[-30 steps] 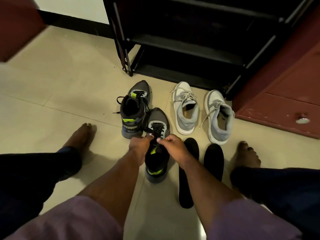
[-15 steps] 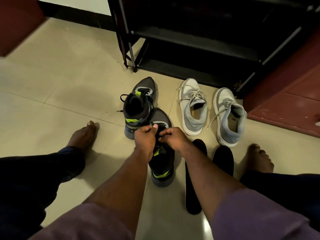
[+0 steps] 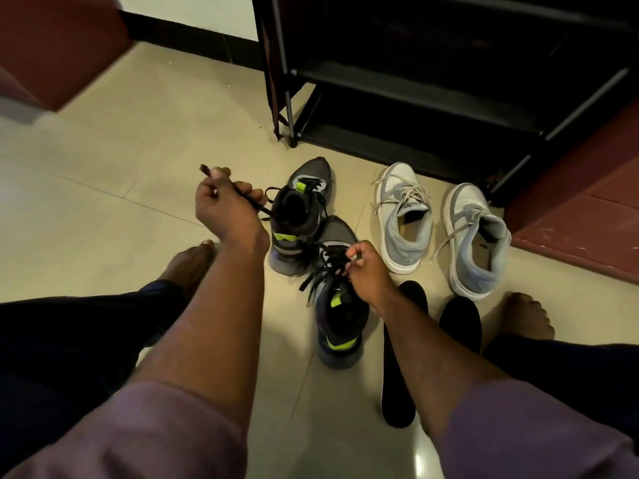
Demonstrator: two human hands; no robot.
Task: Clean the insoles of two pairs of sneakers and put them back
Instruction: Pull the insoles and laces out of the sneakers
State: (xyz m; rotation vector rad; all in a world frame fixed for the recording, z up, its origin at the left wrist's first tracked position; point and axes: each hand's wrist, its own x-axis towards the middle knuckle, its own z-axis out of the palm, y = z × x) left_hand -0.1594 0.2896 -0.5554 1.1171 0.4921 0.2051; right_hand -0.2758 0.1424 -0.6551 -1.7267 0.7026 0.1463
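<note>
Left hand (image 3: 226,207) pinches a black lace, right hand (image 3: 364,267) pinches the laces of the nearer grey-and-lime sneaker (image 3: 337,305), two black foam insoles (image 3: 401,357) just right of it awaiting reinsertion.

2 dark sneakers (image 3: 311,236) left of 2 pale sneakers (image 3: 442,229), 2 insoles (image 3: 460,319) before them, rack (image 3: 432,81) behind

One head-worn wide-angle view looks steeply down, close over the forearms, at the floor (image 3: 103,140)
</note>
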